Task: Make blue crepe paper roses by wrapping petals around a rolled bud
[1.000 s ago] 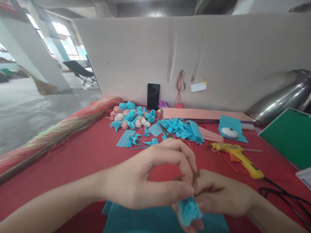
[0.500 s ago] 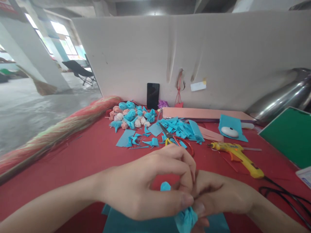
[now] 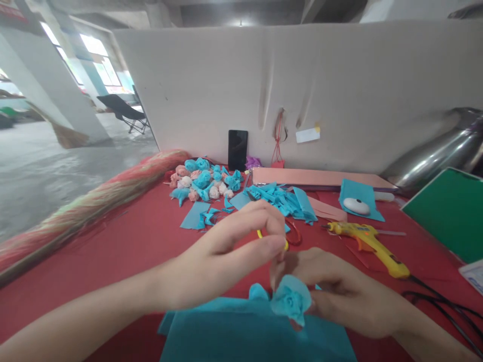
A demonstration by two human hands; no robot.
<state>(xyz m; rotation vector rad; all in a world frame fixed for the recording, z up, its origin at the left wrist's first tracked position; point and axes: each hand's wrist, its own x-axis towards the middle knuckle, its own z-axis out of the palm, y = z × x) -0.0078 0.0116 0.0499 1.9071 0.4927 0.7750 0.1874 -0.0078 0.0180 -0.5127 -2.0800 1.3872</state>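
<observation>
A blue crepe-paper flower [image 3: 291, 298] with a rolled centre and spread petals faces up at the lower middle. My right hand [image 3: 339, 291] has its fingers and thumb closed round the flower's base. Above and left of the flower is my left hand [image 3: 241, 246], its thumb and fingertips brought together; whether they pinch anything is too small to tell. Left of the flower shows a rounded blue paper petal [image 3: 258, 292]. Below both hands lie blue paper sheets [image 3: 226, 334] on the red table [image 3: 124, 251].
Paper flowers [image 3: 204, 178], blue scraps [image 3: 279, 198] and scissors [image 3: 296, 234], partly hidden by my left hand, lie beyond. A yellow glue gun [image 3: 372, 241] is at right, near a green board [image 3: 449, 211]. A black phone [image 3: 237, 150] leans on the white partition [image 3: 196, 90].
My left hand has risen off the flower. My right hand has turned and lifted it, so its open face now shows.
</observation>
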